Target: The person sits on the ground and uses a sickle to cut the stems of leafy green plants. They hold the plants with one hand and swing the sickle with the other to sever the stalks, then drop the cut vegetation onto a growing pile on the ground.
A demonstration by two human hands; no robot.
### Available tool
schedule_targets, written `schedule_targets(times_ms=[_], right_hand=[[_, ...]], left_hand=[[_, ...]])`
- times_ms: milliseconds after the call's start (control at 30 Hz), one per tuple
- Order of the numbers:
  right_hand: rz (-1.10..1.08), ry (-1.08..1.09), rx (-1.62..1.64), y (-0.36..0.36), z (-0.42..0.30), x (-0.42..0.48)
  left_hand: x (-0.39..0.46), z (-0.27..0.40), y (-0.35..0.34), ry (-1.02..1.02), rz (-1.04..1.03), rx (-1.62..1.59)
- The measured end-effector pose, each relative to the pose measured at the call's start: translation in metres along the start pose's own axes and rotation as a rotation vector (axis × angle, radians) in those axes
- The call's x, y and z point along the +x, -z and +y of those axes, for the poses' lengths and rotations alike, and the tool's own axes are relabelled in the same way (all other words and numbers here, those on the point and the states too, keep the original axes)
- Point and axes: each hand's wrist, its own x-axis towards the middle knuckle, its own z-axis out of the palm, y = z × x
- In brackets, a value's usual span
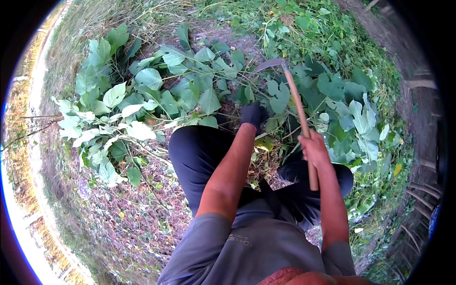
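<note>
My right hand (314,146), bare, is wrapped around the long wooden handle of a sickle (296,96). Its curved metal blade (269,65) points left, above cut-looking leafy branches. My left hand (252,114) wears a dark glove and reaches down among stems in front of my knees. Leaves and shade hide its fingers, so whether it grips a stem cannot be told. Broad-lobed green leaves on branches (149,79) spread to the left, and more such leaves (331,87) lie on the right. A yellowing leaf (264,143) sits just below the glove.
My bent knees (194,153) in dark trousers frame the ground at the front. Dry litter and low weeds (142,221) cover the lower left. Dense green vines (313,28) grow at the upper right. Several pale poles or branches (422,199) line the right rim.
</note>
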Motion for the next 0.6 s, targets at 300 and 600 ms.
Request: schedule_targets(times_ms=[300,600], right_hand=[[-0.127,-0.112,0.089,0.033,-0.024,-0.083],[0.046,0.185,-0.32,0.032,0.01,-0.144]], left_hand=[[0.114,0.046,0.107,-0.361,0.169,0.124],[0.085,0.087,0.059,-0.579,0.25,1.15]])
